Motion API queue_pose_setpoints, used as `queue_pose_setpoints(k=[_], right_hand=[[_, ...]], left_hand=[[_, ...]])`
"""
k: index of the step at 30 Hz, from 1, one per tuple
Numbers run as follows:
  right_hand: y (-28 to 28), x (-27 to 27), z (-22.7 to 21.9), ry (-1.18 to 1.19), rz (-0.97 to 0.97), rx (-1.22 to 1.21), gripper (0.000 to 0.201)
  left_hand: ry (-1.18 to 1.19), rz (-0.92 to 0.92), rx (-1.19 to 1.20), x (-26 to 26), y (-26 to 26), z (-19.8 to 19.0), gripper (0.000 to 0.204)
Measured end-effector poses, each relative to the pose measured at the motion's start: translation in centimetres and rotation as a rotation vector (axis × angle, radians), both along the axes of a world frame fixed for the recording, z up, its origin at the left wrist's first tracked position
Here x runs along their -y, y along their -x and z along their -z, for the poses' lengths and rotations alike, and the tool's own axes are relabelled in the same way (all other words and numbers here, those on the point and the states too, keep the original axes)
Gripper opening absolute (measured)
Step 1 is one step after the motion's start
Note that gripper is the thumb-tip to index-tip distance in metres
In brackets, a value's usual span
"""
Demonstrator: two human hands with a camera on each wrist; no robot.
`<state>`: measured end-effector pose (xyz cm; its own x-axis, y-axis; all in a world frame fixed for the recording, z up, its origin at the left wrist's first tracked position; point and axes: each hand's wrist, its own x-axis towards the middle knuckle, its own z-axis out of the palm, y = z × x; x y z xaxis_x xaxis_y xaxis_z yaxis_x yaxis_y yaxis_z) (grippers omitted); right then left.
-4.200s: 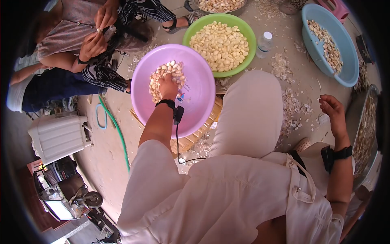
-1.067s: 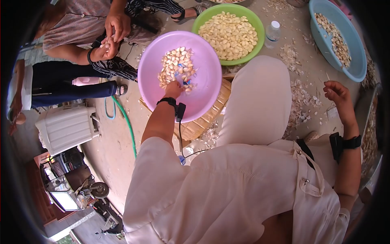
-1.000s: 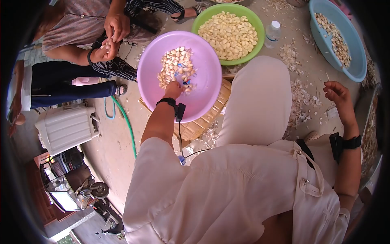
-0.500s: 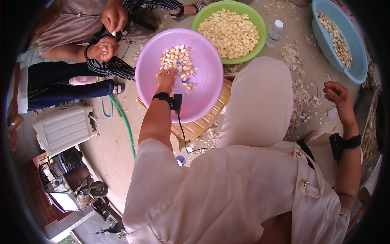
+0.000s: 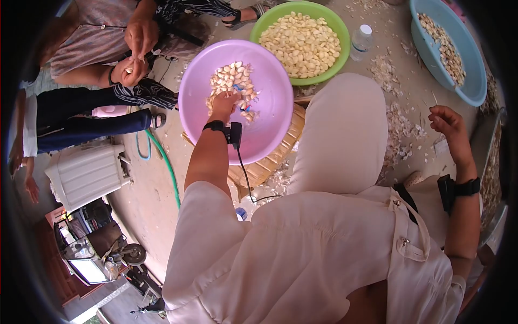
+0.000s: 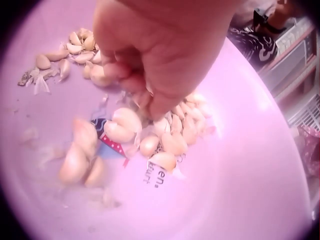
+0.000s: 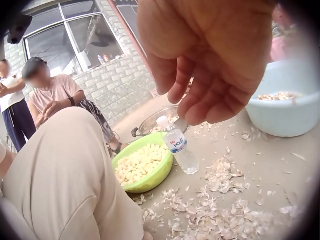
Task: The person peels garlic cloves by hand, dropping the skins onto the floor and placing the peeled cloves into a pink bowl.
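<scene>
My left hand (image 5: 222,103) reaches into the pink-purple basin (image 5: 275,121), over a heap of unpeeled garlic cloves (image 5: 229,78). In the left wrist view the fingers of this left hand (image 6: 160,47) are curled in, with thumb and forefinger pinching a garlic clove (image 6: 142,99), partly hidden by the hand. More loose cloves (image 6: 122,125) lie below it on the basin's printed bottom. My right hand (image 5: 452,132) is held up at the right with loosely bent fingers; in the right wrist view this right hand (image 7: 210,55) holds nothing.
A green basin (image 5: 345,40) of peeled cloves stands beyond the purple one, beside a water bottle (image 5: 361,42). A blue basin (image 5: 477,89) holds more cloves. Garlic skins (image 5: 402,132) litter the floor. Another person's hands (image 5: 137,51) work at the upper left. A green hose (image 5: 164,162) lies left.
My left hand went from deep in the heap to its near edge, then a little forward and left among the cloves. The right hand stays raised. Several cloves are spread out more.
</scene>
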<state>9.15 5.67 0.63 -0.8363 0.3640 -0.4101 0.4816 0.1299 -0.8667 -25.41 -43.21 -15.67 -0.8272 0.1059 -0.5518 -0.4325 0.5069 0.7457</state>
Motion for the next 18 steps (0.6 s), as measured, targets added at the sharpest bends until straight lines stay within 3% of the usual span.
queue_pose_setpoints(k=[4,8,12,15,18], right_hand=[[0.1,-0.1,-0.3,0.008,-0.024,-0.016,0.024],[0.2,0.2,-0.8,-0.001,-0.033,-0.08,0.024],[-0.2,0.1,-1.1,0.018,0.014,-0.185,0.022],[-0.8,-0.1,-1.7,0.0,-0.008,-0.307,0.021],[-1.6,0.6,-2.7,-0.037,-0.022,-0.49,0.026]], left_hand=[[-0.561,-0.303,0.208,0.6,-2.1,-2.2,0.013],[-1.063,-0.333,0.327,-0.2,-5.0,-5.5,0.013],[-1.136,-0.217,0.347,-4.7,-7.9,-11.4,0.012],[-1.282,0.155,0.372,-9.8,-9.6,-16.2,0.014],[-1.283,0.414,0.352,-16.6,-12.9,-20.7,0.015]])
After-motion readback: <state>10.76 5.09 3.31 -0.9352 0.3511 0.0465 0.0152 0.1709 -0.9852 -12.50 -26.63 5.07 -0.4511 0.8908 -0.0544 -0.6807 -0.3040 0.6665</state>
